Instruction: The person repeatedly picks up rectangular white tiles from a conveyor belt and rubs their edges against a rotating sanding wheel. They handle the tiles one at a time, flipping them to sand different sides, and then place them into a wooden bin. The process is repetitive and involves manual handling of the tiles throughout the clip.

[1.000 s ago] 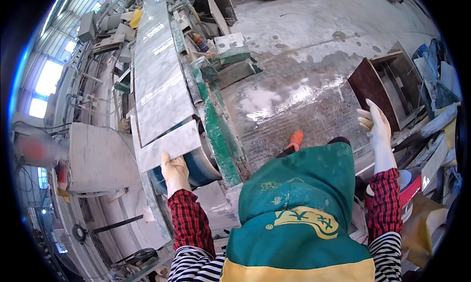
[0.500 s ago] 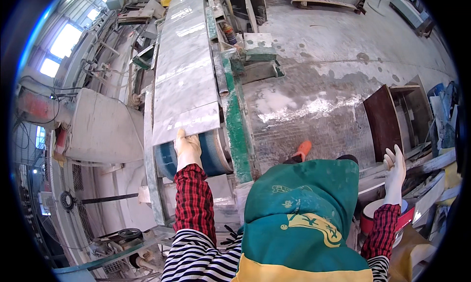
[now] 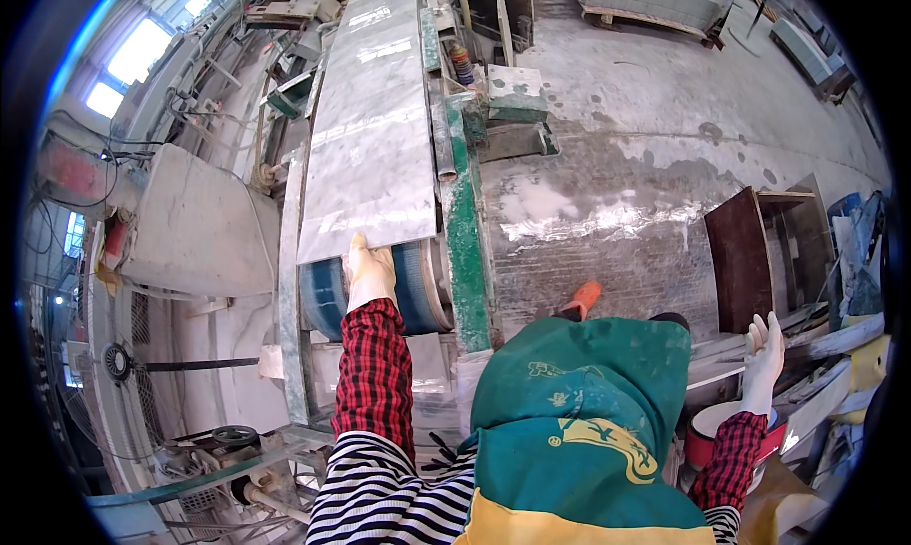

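**Left hand (image 3: 370,272) grips slab (image 3: 368,166) while right hand (image 3: 762,363) is raised and empty in stone-dusted workshop**

At far left, bright windows (image 3: 138,54) shine above a clutter of cables and metal frames, with a round black fitting (image 3: 116,361) lower down. Beside them stands a big pale cover (image 3: 201,222), streaked with dirt, and below it a black handwheel (image 3: 235,435) lies almost flat.

Left of centre, the pale grey, glossy slab lies lengthwise along a conveyor, its near edge reaching over the curved end of a blue belt (image 3: 323,298). The worker's left hand is at that edge, its grip closed on the slab: the thumb rests on top, while the fingers are partly hidden beneath. A red-and-black checked cuff (image 3: 372,365) covers the forearm, above a striped sleeve (image 3: 384,488). A chipped green rail (image 3: 467,260) runs along the conveyor's right side.

In the middle, a green apron (image 3: 579,374) with yellow print covers the worker's front; an orange shoe (image 3: 585,300) shows past it on the wet, patchy floor (image 3: 655,99).

To the right, a red bucket (image 3: 700,447) sits beside the right forearm. A dark brown box (image 3: 738,260) stands just beyond the right hand, whose grip is loosely open, fingers up. Blue and grey scraps (image 3: 859,260) crowd the far right.
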Demonstrator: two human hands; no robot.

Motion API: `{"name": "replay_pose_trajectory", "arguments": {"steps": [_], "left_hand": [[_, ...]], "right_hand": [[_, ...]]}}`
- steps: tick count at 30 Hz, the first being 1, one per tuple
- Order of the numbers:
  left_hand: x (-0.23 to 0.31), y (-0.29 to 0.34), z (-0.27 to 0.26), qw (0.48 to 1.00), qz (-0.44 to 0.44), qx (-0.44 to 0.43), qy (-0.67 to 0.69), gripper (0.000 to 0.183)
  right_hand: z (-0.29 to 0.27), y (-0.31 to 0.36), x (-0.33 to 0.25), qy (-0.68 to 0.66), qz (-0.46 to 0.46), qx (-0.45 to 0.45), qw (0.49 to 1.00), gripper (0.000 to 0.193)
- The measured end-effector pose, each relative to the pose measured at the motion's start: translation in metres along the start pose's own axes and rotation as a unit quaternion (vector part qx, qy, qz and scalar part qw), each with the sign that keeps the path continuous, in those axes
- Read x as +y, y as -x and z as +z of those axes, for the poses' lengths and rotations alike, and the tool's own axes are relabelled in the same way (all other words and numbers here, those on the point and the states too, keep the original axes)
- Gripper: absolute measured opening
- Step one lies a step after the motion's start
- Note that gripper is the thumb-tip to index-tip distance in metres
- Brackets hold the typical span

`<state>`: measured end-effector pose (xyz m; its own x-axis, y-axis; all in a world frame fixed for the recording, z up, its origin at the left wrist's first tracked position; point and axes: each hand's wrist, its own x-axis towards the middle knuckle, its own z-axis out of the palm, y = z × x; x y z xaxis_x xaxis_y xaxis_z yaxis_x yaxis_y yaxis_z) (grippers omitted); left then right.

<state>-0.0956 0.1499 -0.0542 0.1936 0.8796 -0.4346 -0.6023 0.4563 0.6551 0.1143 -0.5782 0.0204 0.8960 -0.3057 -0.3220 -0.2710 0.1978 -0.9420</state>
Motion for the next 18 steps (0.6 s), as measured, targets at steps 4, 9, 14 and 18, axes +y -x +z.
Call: {"name": "replay_pose_trajectory", "arguments": {"steps": [4, 9, 14, 18], "left_hand": [[-0.003, 0.0, -0.002, 1.0, 0.01, -0.022, 0.02, 0.037], [-0.004, 0.009, 0.012, 0.999, 0.014, 0.026, 0.012, 0.037], [-0.007, 0.002, 0.012, 0.997, 0.019, 0.069, -0.001, 0.035], [0.001, -0.003, 0.01, 0.983, -0.002, 0.077, -0.168, 0.018]], "right_hand": [[0.002, 0.004, 0.0, -0.001, -0.002, 0.001, 1.0, 0.048], [-0.016, 0.002, 0.014, 0.044, -0.039, -0.059, 0.997, 0.046], [0.006, 0.015, 0.004, -0.02, 0.017, -0.008, 1.0, 0.046], [-0.008, 0.009, 0.005, -0.025, 0.015, 0.002, 1.0, 0.045]]}}
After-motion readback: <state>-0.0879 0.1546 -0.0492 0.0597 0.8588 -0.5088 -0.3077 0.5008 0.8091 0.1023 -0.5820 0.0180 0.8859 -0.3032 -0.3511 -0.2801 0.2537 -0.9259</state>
